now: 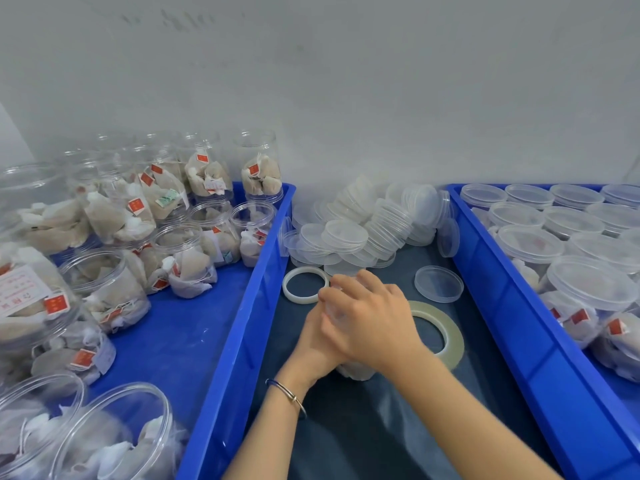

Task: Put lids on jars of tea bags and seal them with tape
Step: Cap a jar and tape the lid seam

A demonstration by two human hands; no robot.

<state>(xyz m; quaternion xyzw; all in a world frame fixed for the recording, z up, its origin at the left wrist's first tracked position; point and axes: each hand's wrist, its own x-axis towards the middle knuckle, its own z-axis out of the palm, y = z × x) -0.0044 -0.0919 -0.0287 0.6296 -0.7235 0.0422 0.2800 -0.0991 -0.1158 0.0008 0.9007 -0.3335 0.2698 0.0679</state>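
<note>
A: Where's the jar point(356, 370) rn?

B: Mid worktop, on the dark sheet point(381, 427) btw the two blue bins. Mostly hidden under both hands; only its base w/ tea bags shows near the wrists.

A: Hands doing what?

B: Right hand point(372, 322) lies over the top, fingers curled down round what looks like the lid, prob pressing or twisting it on. Left hand point(317, 341) wraps the jar's side from the left to stop it turning. Can't see the lid itself clearly.

A: Why that layout?

B: Flow goes left to right, imo. Left bin point(214, 341) holds open jars point(104, 289) of tea bags, no lids. Right bin point(512, 306) holds lidded jars point(588, 282). So pick from left, finish, drop right.

A: Lids and tape?

B: Lid pile point(363, 230) sits at the far side, just beyond the hands; one loose lid point(438, 284) lies far right of them. Tape roll point(440, 329) lies flat just right of the right hand, partly behind it, so it's within reach for sealing. White ring point(305, 284) far left of the hands, maybe a spent core.

A: Stage?

B: Lidding, I'd say; tape untouched.
</note>
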